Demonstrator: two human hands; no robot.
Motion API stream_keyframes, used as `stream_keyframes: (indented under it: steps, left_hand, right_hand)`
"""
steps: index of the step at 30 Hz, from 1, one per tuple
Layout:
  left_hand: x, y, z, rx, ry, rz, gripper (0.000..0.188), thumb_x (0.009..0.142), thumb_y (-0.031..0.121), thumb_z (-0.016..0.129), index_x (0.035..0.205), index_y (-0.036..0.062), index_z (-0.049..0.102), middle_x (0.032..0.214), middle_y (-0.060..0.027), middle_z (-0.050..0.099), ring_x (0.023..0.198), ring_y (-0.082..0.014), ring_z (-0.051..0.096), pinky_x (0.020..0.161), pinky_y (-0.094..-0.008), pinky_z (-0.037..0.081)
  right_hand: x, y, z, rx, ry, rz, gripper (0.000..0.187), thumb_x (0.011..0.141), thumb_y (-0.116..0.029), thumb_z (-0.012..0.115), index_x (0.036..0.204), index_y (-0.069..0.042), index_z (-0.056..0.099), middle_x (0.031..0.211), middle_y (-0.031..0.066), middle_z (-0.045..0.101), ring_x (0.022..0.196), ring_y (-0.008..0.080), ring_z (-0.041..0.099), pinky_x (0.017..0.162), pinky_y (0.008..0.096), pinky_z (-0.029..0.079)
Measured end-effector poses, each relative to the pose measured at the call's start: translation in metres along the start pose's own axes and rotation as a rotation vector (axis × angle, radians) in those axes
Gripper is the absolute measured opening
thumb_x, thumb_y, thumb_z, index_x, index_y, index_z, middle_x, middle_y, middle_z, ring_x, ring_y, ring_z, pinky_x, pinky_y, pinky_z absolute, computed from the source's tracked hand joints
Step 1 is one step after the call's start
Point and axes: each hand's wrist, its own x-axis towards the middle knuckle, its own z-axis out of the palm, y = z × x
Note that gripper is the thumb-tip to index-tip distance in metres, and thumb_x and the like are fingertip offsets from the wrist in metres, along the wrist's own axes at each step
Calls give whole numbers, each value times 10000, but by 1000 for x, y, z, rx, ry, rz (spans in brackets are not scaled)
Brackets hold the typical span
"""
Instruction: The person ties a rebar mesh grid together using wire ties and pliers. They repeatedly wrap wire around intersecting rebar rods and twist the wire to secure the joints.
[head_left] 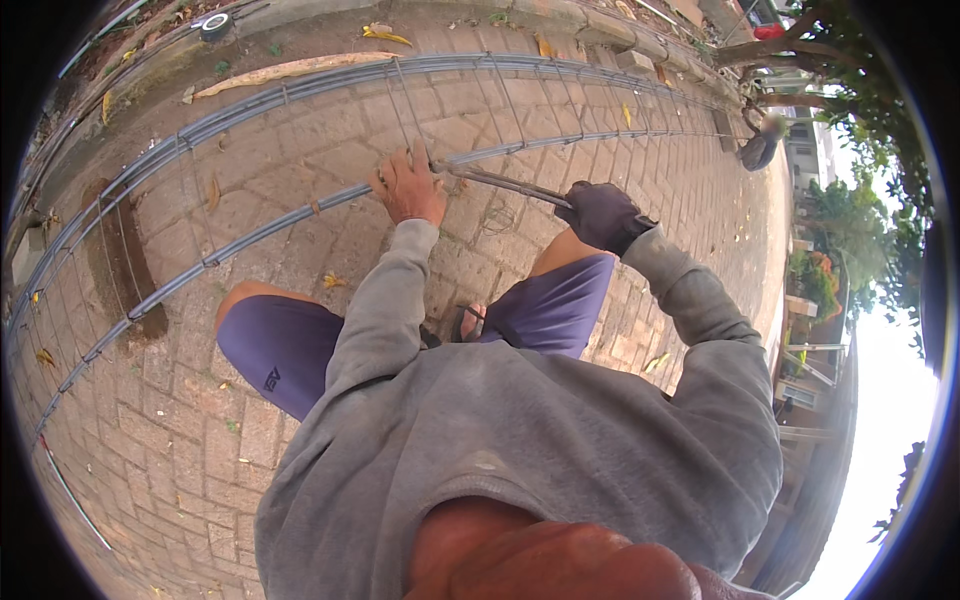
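Note:
My bare left hand lies over the near steel bars of a long rebar cage, fingers closed around them; the thumb side is partly hidden. In my right hand, which wears a dark glove, are the handles of long metal pincers. Their head meets the near bars just right of my left hand, beside a thin crosswise stirrup. The bars stretch across the view, bent by the lens. A small loop of thin wire lies on the paving below the pincers.
A dark wooden block lies under the cage at left. Brick paving spreads around my bent legs. A stone kerb runs behind the cage, with dry leaves nearby. Trees and a building stand at right.

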Motion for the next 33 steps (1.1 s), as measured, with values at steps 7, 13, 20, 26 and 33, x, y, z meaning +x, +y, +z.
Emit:
stream_keyframes:
  steps: [7, 13, 20, 26, 33]
  left_hand:
    - [-46, 44, -11, -359, -46, 478, 1078, 684, 266, 927, 1578, 271, 325, 1503, -87, 401, 1493, -289, 314, 1212, -589, 195]
    - [-35, 100, -25, -365, -176, 646, 425, 737, 144, 802, 1129, 125, 639, 1136, -113, 650, 1189, -303, 602, 1031, -487, 427]
    - [14, 120, -39, -386, -326, 564, 182, 707, 65, 724, 878, 60, 661, 957, -127, 704, 976, -352, 690, 885, -473, 512]
    - [30, 91, -95, -435, -449, 613, 446, 718, 153, 800, 1153, 75, 741, 1051, -145, 744, 1022, -371, 703, 916, -456, 544]
    - [96, -16, -161, -1516, 377, -331, 322, 914, 189, 764, 1174, 6, 711, 958, -72, 725, 884, -172, 683, 768, -284, 530]
  right_hand:
    - [-6, -4, -5, 480, -294, 81, 528, 980, -473, 552, 909, 30, 697, 728, 145, 672, 688, 282, 685, 674, 433, 532]
    - [-3, -10, -25, 888, -728, 315, 371, 906, -384, 675, 909, -15, 709, 726, 94, 686, 580, 172, 638, 570, 337, 526]
    - [-30, -42, -27, -780, 746, -294, 281, 877, -234, 689, 1032, 1, 692, 1223, 209, 653, 1001, 354, 680, 1016, 525, 431]
    - [-12, -26, -11, -161, 91, -33, 254, 957, -268, 644, 981, -23, 704, 983, 168, 662, 932, 329, 699, 840, 513, 495]
    - [1, -9, -28, 858, -671, 297, 362, 955, -358, 646, 995, -4, 708, 747, 61, 691, 642, 170, 681, 478, 336, 495]
